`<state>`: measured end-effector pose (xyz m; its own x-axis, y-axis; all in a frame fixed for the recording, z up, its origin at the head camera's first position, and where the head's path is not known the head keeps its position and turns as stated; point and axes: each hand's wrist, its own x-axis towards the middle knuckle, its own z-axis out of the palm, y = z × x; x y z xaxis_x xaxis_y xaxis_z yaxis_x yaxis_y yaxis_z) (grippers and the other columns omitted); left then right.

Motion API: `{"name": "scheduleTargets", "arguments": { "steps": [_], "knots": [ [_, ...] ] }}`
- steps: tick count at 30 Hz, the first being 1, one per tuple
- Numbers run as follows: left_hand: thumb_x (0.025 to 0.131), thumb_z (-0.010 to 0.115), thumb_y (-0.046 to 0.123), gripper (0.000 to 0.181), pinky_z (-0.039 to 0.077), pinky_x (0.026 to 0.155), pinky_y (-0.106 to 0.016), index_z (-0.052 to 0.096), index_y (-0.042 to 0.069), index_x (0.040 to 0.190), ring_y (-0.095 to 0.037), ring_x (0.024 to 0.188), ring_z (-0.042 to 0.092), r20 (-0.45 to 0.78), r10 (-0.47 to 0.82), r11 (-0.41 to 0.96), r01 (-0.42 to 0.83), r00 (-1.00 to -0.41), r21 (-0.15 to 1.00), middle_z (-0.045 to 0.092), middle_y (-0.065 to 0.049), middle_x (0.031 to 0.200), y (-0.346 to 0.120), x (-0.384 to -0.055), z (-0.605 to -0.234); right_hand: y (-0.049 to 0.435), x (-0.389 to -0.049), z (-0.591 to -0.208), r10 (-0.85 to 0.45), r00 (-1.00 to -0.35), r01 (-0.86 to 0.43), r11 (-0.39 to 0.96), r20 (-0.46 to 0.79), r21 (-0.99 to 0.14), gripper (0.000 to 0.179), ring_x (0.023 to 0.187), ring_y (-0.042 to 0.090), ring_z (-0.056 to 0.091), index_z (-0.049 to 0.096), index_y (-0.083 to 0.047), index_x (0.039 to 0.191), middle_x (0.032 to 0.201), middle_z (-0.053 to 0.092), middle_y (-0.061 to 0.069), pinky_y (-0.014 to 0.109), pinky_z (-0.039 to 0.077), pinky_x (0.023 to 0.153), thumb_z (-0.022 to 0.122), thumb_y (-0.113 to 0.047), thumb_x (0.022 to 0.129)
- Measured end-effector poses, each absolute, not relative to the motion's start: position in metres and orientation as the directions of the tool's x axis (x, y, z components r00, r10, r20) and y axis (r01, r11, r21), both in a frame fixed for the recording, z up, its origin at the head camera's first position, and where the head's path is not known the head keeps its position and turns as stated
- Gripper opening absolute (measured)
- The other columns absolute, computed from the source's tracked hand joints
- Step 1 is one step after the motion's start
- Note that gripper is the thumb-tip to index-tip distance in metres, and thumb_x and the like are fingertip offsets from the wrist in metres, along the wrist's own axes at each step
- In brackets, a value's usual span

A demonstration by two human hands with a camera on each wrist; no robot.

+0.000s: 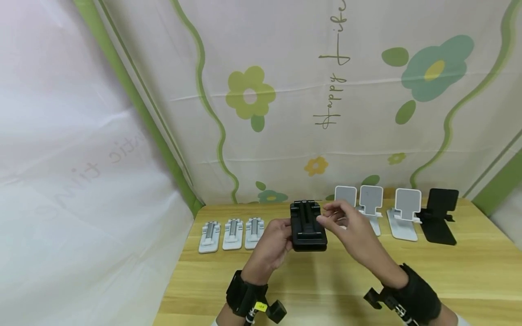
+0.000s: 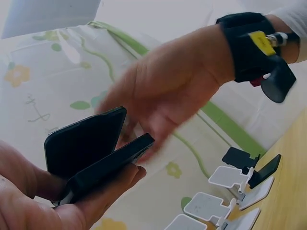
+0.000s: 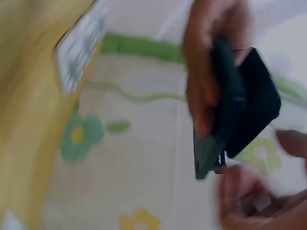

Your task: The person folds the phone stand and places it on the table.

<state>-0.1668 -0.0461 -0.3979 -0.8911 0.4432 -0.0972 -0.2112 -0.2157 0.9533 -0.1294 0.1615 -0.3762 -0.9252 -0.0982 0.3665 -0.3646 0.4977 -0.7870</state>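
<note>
A black folding phone stand (image 1: 308,242) is held above the table by my left hand (image 1: 271,242), which grips it from its left side. In the left wrist view, the stand's panel (image 2: 84,141) tilts away from its base, with my left fingers under the base. My right hand (image 1: 360,233) is at the stand's right edge, thumb and fingers bent loosely with a gap between them. Blur in the right wrist view hides whether the right fingertips (image 3: 232,184) touch the stand's end.
Three folded white phone stands (image 1: 233,235) lie in a row on the wooden table (image 1: 228,276) at left. To the right stand three unfolded white ones (image 1: 408,203) and an unfolded black one (image 1: 442,201). A flowered curtain (image 1: 285,136) hangs behind.
</note>
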Motion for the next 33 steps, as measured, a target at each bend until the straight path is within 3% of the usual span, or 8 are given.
{"name": "scheduleTargets", "arguments": {
  "steps": [3, 7, 19, 21, 24, 27, 29, 33],
  "knots": [
    [0.107, 0.041, 0.002, 0.033, 0.051, 0.056, -0.012, 0.06, -0.014, 0.129, -0.004, 0.068, 0.067, -0.093, 0.46, -0.207, -0.209, -0.883, 0.956, 0.071, -0.007, 0.095, -0.045, -0.165, -0.396, 0.165, -0.133, -0.373, -0.122, -0.992, -0.069, 0.342, 0.029, -0.937, 0.058, 0.108, 0.019, 0.063, 0.046, 0.001, 0.143, 0.129, 0.058, 0.018, 0.034, 0.056, 0.093, 0.06, -0.04, 0.104],
    [0.107, 0.042, 0.003, 0.034, 0.048, 0.053, -0.011, 0.059, -0.014, 0.13, -0.002, 0.065, 0.063, -0.086, 0.482, -0.195, -0.203, -0.872, 0.96, 0.069, -0.006, 0.094, -0.044, -0.163, -0.395, 0.169, -0.138, -0.375, -0.202, -0.968, 0.117, 0.173, -0.152, -0.978, 0.068, 0.113, 0.021, 0.063, 0.034, 0.008, 0.15, 0.141, 0.049, 0.026, 0.037, 0.054, 0.1, 0.059, -0.037, 0.105],
    [0.106, 0.04, 0.001, 0.039, 0.059, 0.089, -0.025, 0.05, -0.015, 0.141, -0.015, 0.11, 0.071, -0.106, 0.586, -0.237, -0.295, -0.803, 0.926, 0.058, -0.028, 0.14, -0.052, -0.168, -0.4, 0.174, -0.142, -0.378, -0.263, -0.951, 0.143, 0.085, -0.161, -0.986, 0.063, 0.11, 0.018, 0.063, 0.037, 0.012, 0.147, 0.138, 0.052, 0.025, 0.033, 0.055, 0.097, 0.061, -0.029, 0.104],
    [0.105, 0.037, -0.001, 0.042, 0.059, 0.088, -0.025, 0.047, -0.016, 0.143, -0.014, 0.107, 0.072, -0.111, 0.602, -0.258, -0.324, -0.791, 0.91, 0.064, -0.024, 0.135, -0.055, -0.169, -0.399, 0.174, -0.141, -0.378, -0.272, -0.95, 0.135, 0.079, -0.152, -0.988, 0.064, 0.111, 0.018, 0.063, 0.035, 0.013, 0.148, 0.141, 0.05, 0.027, 0.034, 0.055, 0.097, 0.061, -0.028, 0.105],
    [0.101, 0.033, 0.001, 0.045, 0.059, 0.083, -0.024, 0.048, -0.015, 0.14, -0.009, 0.089, 0.072, -0.111, 0.627, -0.304, -0.373, -0.771, 0.877, 0.075, -0.01, 0.107, -0.059, -0.169, -0.396, 0.175, -0.141, -0.379, -0.278, -0.949, 0.138, 0.068, -0.152, -0.988, 0.066, 0.114, 0.019, 0.062, 0.032, 0.013, 0.15, 0.146, 0.045, 0.03, 0.034, 0.055, 0.098, 0.06, -0.028, 0.105],
    [0.105, 0.032, 0.013, 0.043, 0.059, 0.077, -0.024, 0.051, -0.011, 0.135, -0.008, 0.08, 0.071, -0.106, 0.639, -0.327, -0.394, -0.762, 0.859, 0.072, 0.001, 0.089, -0.06, -0.169, -0.394, 0.175, -0.141, -0.38, -0.277, -0.948, 0.149, 0.058, -0.159, -0.987, 0.067, 0.116, 0.019, 0.061, 0.03, 0.012, 0.151, 0.149, 0.042, 0.031, 0.034, 0.055, 0.098, 0.059, -0.027, 0.105],
    [0.109, 0.034, 0.021, 0.044, 0.06, 0.076, -0.023, 0.052, -0.01, 0.135, -0.008, 0.081, 0.073, -0.11, 0.634, -0.313, -0.383, -0.766, 0.869, 0.073, 0.0, 0.091, -0.06, -0.169, -0.392, 0.174, -0.142, -0.38, -0.276, -0.947, 0.152, 0.056, -0.162, -0.987, 0.067, 0.116, 0.019, 0.061, 0.031, 0.012, 0.151, 0.149, 0.042, 0.031, 0.034, 0.055, 0.098, 0.059, -0.027, 0.105],
    [0.111, 0.045, 0.023, 0.048, 0.061, 0.083, -0.025, 0.048, -0.011, 0.145, -0.014, 0.099, 0.076, -0.127, 0.605, -0.257, -0.344, -0.786, 0.903, 0.072, -0.019, 0.123, -0.058, -0.168, -0.394, 0.174, -0.142, -0.382, -0.275, -0.947, 0.152, 0.063, -0.164, -0.986, 0.067, 0.118, 0.019, 0.06, 0.032, 0.011, 0.15, 0.148, 0.043, 0.03, 0.035, 0.054, 0.099, 0.06, -0.029, 0.105]
  ]
}}
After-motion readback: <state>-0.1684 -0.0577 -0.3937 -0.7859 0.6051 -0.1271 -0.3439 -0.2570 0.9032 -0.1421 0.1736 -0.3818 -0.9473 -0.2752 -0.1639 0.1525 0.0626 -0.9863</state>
